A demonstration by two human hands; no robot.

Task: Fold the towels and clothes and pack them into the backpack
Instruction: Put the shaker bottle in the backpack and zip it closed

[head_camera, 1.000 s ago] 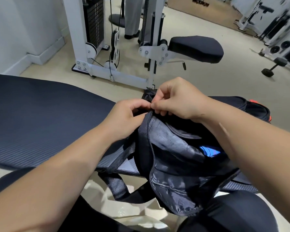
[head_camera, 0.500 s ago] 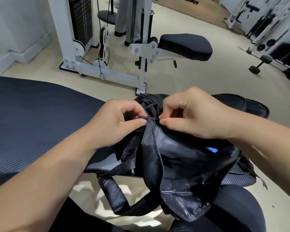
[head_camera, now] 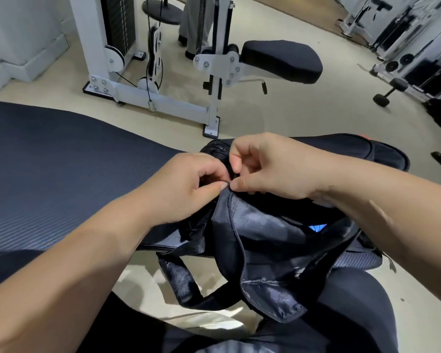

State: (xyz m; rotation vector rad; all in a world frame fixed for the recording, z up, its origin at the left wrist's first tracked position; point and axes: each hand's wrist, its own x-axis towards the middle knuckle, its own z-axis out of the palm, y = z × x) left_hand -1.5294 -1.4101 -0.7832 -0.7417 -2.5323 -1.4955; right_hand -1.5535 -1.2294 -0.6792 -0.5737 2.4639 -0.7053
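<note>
Head camera, looking down: both hands meet at the top end of the backpack. The left hand pinches the fabric edge between thumb and curled forefinger. The right hand, thumb tip almost against the left's, has its fingers curled in a tight grip on something small at the head of the zip track. That is probably the slider, though the fingers hide it. I'd say the left hand steadies the cloth so the right can draw the zip along.

Below the grip the backpack gapes open, draped over the person's lap, and a blue patch shows inside, down to the right. A mesh strap hangs beneath the left hand. Left of the grip lies a dark ribbed mat, and beyond the grip stands a white weight machine. No brand, label or writing is readable anywhere.
</note>
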